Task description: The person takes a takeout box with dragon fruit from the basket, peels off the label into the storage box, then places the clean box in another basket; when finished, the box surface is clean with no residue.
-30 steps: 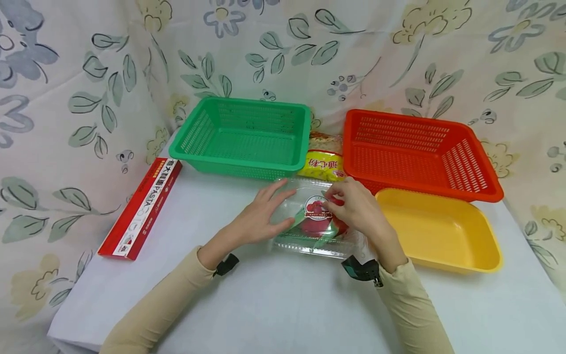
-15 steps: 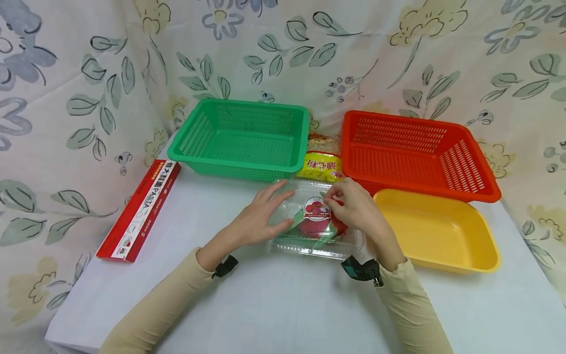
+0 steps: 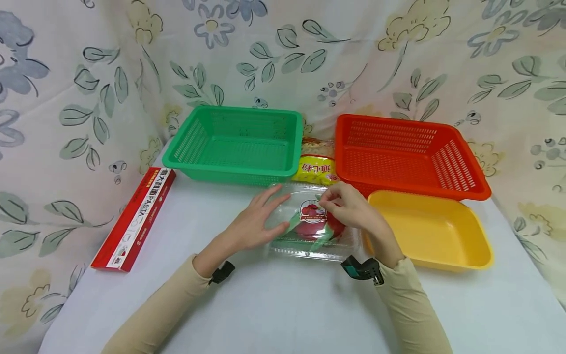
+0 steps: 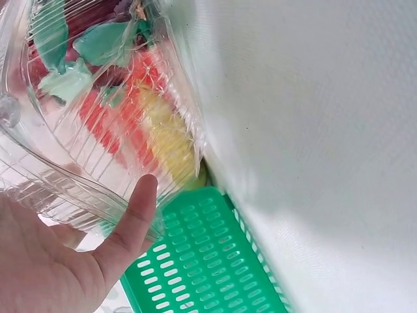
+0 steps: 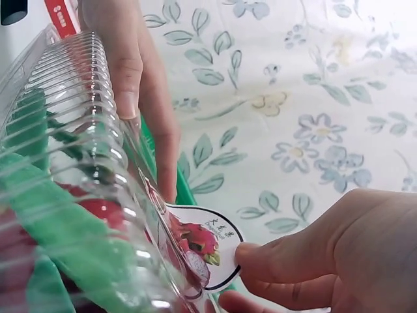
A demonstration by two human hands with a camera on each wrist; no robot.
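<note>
At left, a red pasta box is lying on the tabletop. The left hand, fingers spread and fairly straight, is touching the left side of a clear fruit container at the centre, probably steadying it. The right hand is pinching the edge of a round label between thumb and fingers, apparently holding it clear of the container. At right, a yellow tray is standing.

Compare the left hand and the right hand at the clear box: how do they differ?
The left hand spreads its fingers, while the right hand pinches the edge of the round label. The left hand is at the clear box's left end; the right hand is over its right part. Both extend from beige sleeves.
</note>
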